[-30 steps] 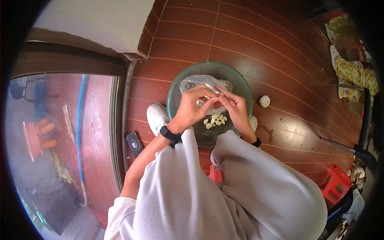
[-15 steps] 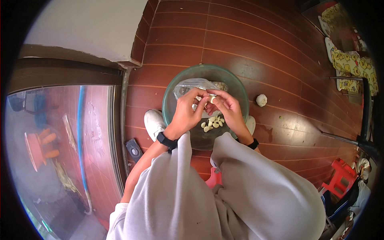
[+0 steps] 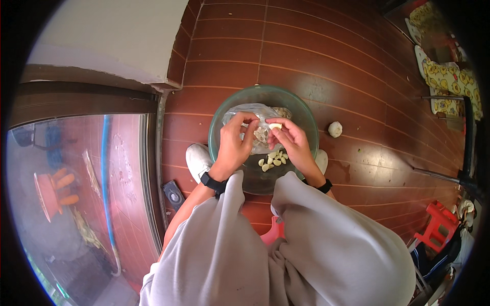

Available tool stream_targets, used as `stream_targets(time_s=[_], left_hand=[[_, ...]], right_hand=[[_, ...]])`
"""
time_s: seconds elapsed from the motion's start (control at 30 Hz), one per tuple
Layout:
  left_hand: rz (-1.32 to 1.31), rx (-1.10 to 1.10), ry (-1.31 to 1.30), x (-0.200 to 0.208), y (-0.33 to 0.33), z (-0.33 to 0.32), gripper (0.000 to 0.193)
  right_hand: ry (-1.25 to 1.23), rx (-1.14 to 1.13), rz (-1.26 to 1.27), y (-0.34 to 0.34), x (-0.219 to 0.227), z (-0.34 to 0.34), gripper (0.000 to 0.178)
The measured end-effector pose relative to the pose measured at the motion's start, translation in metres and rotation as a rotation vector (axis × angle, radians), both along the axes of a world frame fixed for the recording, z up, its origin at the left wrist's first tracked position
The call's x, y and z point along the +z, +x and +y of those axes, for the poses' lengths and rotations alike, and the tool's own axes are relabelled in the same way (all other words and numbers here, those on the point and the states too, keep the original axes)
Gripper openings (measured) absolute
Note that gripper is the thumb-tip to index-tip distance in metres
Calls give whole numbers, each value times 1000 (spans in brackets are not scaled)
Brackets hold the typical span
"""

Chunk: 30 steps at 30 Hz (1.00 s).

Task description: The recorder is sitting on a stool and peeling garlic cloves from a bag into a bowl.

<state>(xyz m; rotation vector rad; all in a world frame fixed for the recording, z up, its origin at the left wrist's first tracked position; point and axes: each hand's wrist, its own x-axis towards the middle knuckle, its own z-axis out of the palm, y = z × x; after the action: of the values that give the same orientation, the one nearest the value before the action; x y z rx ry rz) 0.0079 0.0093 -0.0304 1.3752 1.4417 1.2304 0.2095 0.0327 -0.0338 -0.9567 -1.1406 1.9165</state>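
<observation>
My right hand [image 3: 294, 143] pinches a pale garlic clove [image 3: 275, 126] between thumb and fingers above a round green-tinted bowl [image 3: 212, 133]. Just to its left, my left hand [image 3: 237, 140] is curled with thumb and index finger close together; what they hold, if anything, is too small to make out. Beneath both hands, a clear plastic bag [image 3: 235, 111] lies in the bowl, with papery skins [image 3: 262, 133] showing between the hands. Several peeled garlic cloves [image 3: 270, 160] sit loose in the bowl's near part.
A whole garlic bulb [image 3: 335, 129] rests on the red-brown tiled floor [image 3: 306, 30], right of the bowl. My shoes flank the bowl. A dark flat object [image 3: 173, 195] lies by the glass door [image 3: 127, 168] at left. A red plastic stool [image 3: 437, 226] stands at right.
My hands have drawn slightly apart, uncovering the skins between them. The clove now shows clearly in my right fingers.
</observation>
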Motion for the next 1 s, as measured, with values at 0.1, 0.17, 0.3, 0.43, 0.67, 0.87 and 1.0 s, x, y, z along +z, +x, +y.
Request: stream_targets(time_s=[0.1,0.17,0.3,0.43,0.67,0.87,1.0], left_hand=[[-31,17,-46,0,-4,0,8],[-24,55,-23,-3,-7,2,8],[132,-63,-16,1,-13,0,13],[200,-152,-37,5,-8,0,21],[166,-258,4,7,-7,1,19],[171,-290,-45,7,-8,-1,15],[165,-300,-18,7,-6,-2,14]], right_hand=[[1,-32,11,-3,-3,-3,27],[6,-56,5,1,-4,-3,25],[4,-62,-31,2,-16,-9,22],[20,-19,-154,0,-18,-10,23],[97,-22,-270,-7,-21,-14,20],[117,-7,-361,-7,-26,-17,18],[92,-52,-302,-7,-25,-20,18]])
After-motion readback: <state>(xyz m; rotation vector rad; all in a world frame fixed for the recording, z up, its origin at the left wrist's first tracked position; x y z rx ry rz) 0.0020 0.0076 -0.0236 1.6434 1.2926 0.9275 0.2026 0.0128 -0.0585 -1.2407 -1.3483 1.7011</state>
